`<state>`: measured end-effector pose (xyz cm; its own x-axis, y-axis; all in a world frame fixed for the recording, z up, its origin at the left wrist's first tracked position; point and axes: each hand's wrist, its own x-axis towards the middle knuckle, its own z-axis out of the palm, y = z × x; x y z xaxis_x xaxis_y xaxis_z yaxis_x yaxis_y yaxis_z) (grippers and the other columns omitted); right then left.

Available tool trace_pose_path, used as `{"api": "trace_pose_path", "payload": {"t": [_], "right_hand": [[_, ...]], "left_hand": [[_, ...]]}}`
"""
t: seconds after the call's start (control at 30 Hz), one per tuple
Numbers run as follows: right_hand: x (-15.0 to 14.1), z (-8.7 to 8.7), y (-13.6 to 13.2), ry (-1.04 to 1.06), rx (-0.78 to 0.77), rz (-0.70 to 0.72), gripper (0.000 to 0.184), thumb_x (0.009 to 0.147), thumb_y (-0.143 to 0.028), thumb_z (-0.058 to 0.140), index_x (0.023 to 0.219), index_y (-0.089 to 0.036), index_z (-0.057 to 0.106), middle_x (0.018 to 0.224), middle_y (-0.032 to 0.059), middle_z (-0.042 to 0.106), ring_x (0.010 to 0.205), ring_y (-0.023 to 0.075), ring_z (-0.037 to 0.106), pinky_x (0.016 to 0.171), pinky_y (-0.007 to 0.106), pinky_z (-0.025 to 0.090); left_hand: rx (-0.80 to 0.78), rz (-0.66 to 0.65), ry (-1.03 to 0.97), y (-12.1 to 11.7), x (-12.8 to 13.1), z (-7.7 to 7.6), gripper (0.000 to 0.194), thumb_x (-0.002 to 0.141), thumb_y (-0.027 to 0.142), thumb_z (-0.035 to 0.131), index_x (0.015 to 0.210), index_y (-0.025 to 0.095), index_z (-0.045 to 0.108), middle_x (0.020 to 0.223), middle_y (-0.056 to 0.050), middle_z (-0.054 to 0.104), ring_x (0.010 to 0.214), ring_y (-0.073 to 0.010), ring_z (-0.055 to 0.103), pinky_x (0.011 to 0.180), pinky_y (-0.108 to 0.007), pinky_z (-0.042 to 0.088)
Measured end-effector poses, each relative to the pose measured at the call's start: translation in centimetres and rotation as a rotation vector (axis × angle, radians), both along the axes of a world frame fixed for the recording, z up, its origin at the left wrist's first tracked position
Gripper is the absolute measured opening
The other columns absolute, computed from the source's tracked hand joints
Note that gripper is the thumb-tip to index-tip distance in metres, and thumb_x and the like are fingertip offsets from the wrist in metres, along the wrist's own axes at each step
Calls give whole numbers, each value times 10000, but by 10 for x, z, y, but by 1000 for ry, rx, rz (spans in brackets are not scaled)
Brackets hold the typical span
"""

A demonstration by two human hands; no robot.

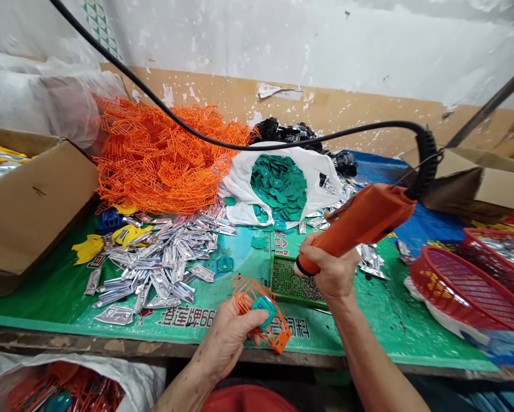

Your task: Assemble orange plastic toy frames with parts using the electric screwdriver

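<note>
Orange plastic runner (280,329) is pinched in the left hand (225,343) above the tabletop (411,337), with teal piece (264,311) on it; right hand (329,269) wraps an orange corded power tool (360,223), and firm grip keeps both steady.

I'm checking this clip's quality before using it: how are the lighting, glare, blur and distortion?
Head view: soft, even light without hard shadows; small bright glints on the silver foil packets; wide-angle distortion bends the wooden bench edge; no clear motion blur on the left hand, its orange plastic frame, the right hand or the orange corded tool.
</note>
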<state>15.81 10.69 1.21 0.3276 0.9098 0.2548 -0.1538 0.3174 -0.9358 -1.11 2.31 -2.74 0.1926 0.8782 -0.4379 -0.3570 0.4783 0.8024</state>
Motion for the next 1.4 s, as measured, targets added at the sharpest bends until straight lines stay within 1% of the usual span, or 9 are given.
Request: {"api": "trace_pose_path", "payload": {"t": [0.1, 0.27, 0.57, 0.67, 0.77, 0.83, 0.97, 1.13, 1.4], "right_hand": [[0, 2, 0, -13, 7, -11, 139, 563, -175, 786, 609, -163, 655, 564, -27, 612, 409, 111, 521, 361, 247, 429], [1, 1, -1, -47, -7, -4, 137, 587, -197, 788, 633, -158, 664, 556, -26, 605, 399, 114, 518, 360, 250, 431], [2, -2, 0, -60, -35, 11, 123, 593, -199, 781, 624, -143, 675, 554, -17, 593, 404, 112, 519, 377, 252, 420], [2, 6, 0, -30, -3, -4, 116, 581, -179, 766, 617, -154, 659, 546, -28, 584, 398, 108, 511, 374, 249, 419], [2, 23, -4, 18, 57, -11, 113, 583, -152, 745, 608, -167, 636, 566, -28, 593, 449, 118, 545, 414, 255, 457], [-1, 37, -12, 70, 114, 23, 130, 596, -140, 732, 682, -181, 643, 577, -31, 601, 495, 134, 572, 467, 275, 495], [-11, 56, -35, 165, 144, 146, 334, 623, -109, 669, 931, -236, 652, 611, -39, 607, 564, 157, 588, 556, 329, 547], [-27, 51, -52, 244, 97, 253, 500, 617, -90, 674, 1073, -289, 627, 659, -31, 599, 574, 171, 574, 435, 290, 502], [-32, 46, -53, 228, 120, 277, 553, 618, -68, 684, 1110, -312, 617, 659, -39, 608, 571, 138, 579, 569, 306, 539]], "left_hand": [[10, 11, 1, 0, 1, -1, 271, 605, 329, 783, 750, 144, 650, 639, 6, 611, 540, -94, 506, 416, -173, 401], [43, -14, 1, 1, 1, -1, 383, 633, 310, 762, 967, 132, 700, 692, 7, 612, 537, -84, 493, 405, -163, 402], [33, 30, -30, 1, 1, -1, 323, 619, 283, 767, 889, 127, 685, 682, 13, 611, 511, -72, 484, 370, -152, 385], [2, 70, -68, 3, 0, -2, 316, 602, 284, 785, 857, 137, 671, 666, 19, 618, 498, -77, 495, 352, -155, 378], [-24, 115, -115, 4, -1, -4, 334, 588, 278, 804, 864, 148, 668, 674, 27, 620, 497, -81, 505, 342, -158, 375], [-35, 144, -139, 4, -1, -5, 351, 579, 266, 814, 880, 159, 668, 683, 37, 616, 485, -75, 492, 342, -165, 377], [-38, 136, -164, 4, -1, -5, 319, 594, 258, 809, 862, 145, 677, 671, 32, 610, 472, -70, 475, 356, -172, 366], [-26, 120, -179, 5, -3, -6, 285, 603, 262, 799, 821, 126, 674, 639, 24, 588, 484, -75, 480, 375, -178, 356], [-12, 125, -173, 4, -1, -3, 276, 612, 247, 780, 836, 142, 658, 660, 33, 572, 488, -74, 472, 370, -179, 346]]}}
